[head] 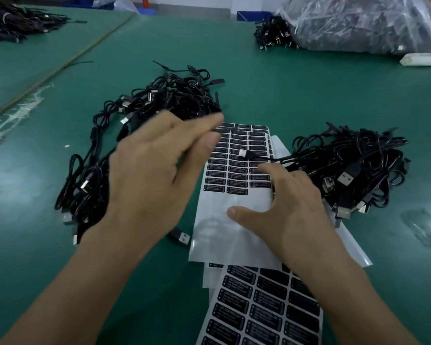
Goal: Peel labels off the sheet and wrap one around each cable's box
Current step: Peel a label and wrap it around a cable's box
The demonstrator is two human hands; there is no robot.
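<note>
A label sheet (234, 235) lies on the green table; black labels fill its upper half and its lower half is bare backing. My right hand (291, 207) rests flat on it, thumb on the bare backing and index fingertip at the black labels. My left hand (159, 168) hovers blurred over the sheet's left edge with fingers stretched out, and I see nothing in it. One cable (244, 153) lies across the labels, plug first. Tangled black cable piles sit to the left (159, 100) and right (353, 165). A second, full label sheet (259, 307) lies nearer me.
A loose USB plug (181, 236) lies left of the sheet. At the back right are a clear bag of cables (371, 23), a small cable bundle (274, 33) and a white block (421, 58). Another cable heap (15, 21) is far left. Crumpled clear film (423, 225) lies right.
</note>
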